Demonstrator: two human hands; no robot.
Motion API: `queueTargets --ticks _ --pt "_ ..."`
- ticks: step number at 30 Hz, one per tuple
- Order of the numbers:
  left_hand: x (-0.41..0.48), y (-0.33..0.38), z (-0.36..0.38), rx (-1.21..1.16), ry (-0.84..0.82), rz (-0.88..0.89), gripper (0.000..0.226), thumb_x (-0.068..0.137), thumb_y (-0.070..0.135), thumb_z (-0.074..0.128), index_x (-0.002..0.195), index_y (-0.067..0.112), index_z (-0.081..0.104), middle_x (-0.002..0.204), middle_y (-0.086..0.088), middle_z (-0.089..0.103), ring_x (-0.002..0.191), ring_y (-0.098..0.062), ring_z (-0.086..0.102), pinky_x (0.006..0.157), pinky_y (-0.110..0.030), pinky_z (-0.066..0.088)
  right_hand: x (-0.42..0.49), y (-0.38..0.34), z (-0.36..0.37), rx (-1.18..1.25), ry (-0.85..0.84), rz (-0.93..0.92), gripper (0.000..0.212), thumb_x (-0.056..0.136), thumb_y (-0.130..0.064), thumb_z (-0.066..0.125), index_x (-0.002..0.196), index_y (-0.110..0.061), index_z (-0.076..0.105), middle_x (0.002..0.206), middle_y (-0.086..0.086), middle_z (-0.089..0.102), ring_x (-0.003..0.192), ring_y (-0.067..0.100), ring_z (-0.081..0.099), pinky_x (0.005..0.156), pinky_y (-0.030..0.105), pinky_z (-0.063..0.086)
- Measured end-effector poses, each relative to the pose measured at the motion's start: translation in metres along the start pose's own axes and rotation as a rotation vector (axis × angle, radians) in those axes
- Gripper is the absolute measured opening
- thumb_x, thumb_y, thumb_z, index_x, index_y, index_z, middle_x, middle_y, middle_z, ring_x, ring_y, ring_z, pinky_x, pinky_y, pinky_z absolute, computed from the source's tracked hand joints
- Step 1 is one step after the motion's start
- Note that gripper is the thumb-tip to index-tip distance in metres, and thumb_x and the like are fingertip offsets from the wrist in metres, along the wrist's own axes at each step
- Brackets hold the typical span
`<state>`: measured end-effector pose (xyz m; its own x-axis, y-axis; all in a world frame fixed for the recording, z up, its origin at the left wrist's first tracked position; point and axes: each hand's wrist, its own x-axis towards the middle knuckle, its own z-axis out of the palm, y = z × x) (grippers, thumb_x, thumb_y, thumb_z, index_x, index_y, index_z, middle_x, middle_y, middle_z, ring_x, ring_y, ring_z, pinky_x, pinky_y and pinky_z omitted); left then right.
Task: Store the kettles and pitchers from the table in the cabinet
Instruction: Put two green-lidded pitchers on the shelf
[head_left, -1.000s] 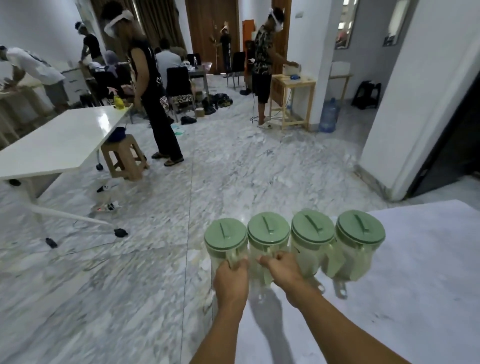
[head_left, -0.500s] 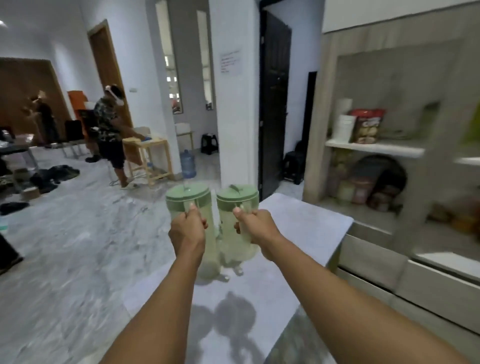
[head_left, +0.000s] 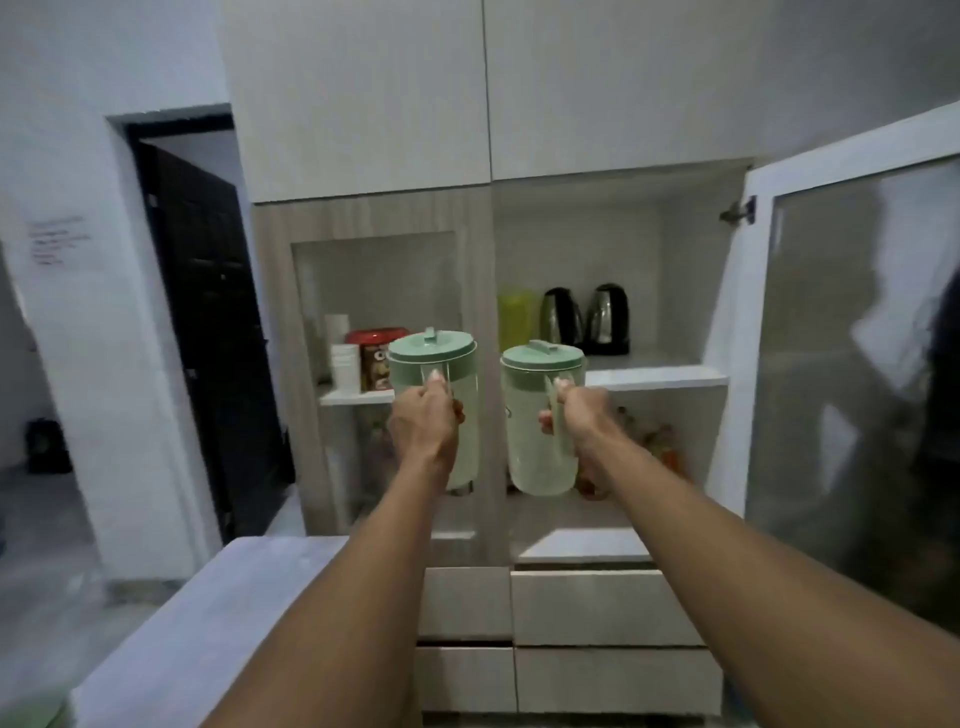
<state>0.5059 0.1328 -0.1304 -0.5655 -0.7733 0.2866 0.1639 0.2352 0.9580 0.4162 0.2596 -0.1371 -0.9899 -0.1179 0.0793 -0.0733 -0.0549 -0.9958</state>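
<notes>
- The left hand (head_left: 423, 426) is wrapped around the handle of 1 pitcher (head_left: 435, 384), held upright in front of the closed glass door (head_left: 379, 322).
- The right hand (head_left: 584, 415) grips a 2nd pitcher's (head_left: 537, 415) handle, at 3 o'clock of the first, facing the open compartment.
- Both look like frosted plastic cylinders with green round lids, carried level, likely so the lids stay on.
- On the shelf (head_left: 660, 375) at 1 o'clock stand 2 shiny kettles (head_left: 605, 317), with bare space in front for the pitchers.

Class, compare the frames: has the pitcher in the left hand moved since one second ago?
Yes. The left-hand pitcher, then standing on the table, is now lifted off it and held up in front of the cabinet shelf.
</notes>
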Motion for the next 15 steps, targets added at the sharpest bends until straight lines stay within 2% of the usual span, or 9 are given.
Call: queueTargets --ticks 4,6,10,13,15 --pt "0.036 -0.006 0.122 -0.043 -0.096 0.009 0.044 0.096 0.042 0.043 0.080 0.011 0.070 0.086 -0.011 0.073 0.085 -0.028 0.069 0.075 -0.039 0.053 0.093 -0.007 -0.067 -0.036 0.107 -0.022 0.037 0.100 -0.032 0.048 0.107 -0.002 0.067 0.074 0.010 0.071 0.074 0.025 0.068 0.090 0.043 0.056" --pt "0.057 -0.008 0.178 -0.054 -0.128 0.003 0.044 0.098 0.041 0.041 0.087 0.008 0.069 0.090 -0.013 0.072 0.084 -0.025 0.067 0.075 -0.036 0.051 0.144 -0.009 -0.091 -0.046 0.136 -0.038 0.037 0.101 -0.031 0.048 0.105 0.000 0.067 0.071 0.008 0.068 0.076 0.026 0.067 0.092 0.043 0.055" --pt "0.108 -0.012 0.282 -0.073 -0.192 -0.009 0.040 0.098 0.038 0.042 0.081 0.010 0.065 0.091 -0.015 0.071 0.090 -0.030 0.067 0.087 -0.046 0.052 0.245 -0.011 -0.123 -0.080 0.151 -0.054 0.037 0.101 -0.033 0.044 0.105 -0.003 0.065 0.081 0.009 0.071 0.081 0.026 0.068 0.093 0.043 0.052" --pt "0.153 -0.022 0.349 -0.073 -0.224 -0.019 0.043 0.099 0.037 0.043 0.089 0.002 0.066 0.091 -0.015 0.070 0.081 -0.025 0.063 0.077 -0.039 0.051 0.318 -0.007 -0.133 -0.069 0.172 -0.061 0.032 0.102 -0.032 0.044 0.102 -0.006 0.063 0.084 0.011 0.071 0.080 0.025 0.067 0.095 0.044 0.052" --pt "0.185 -0.032 0.390 -0.065 -0.241 -0.019 0.042 0.099 0.036 0.044 0.082 0.005 0.066 0.087 -0.012 0.070 0.079 -0.025 0.063 0.075 -0.038 0.051 0.366 -0.002 -0.136 -0.076 0.184 -0.065 0.032 0.102 -0.031 0.044 0.105 -0.005 0.062 0.091 0.013 0.072 0.080 0.024 0.066 0.091 0.042 0.051"
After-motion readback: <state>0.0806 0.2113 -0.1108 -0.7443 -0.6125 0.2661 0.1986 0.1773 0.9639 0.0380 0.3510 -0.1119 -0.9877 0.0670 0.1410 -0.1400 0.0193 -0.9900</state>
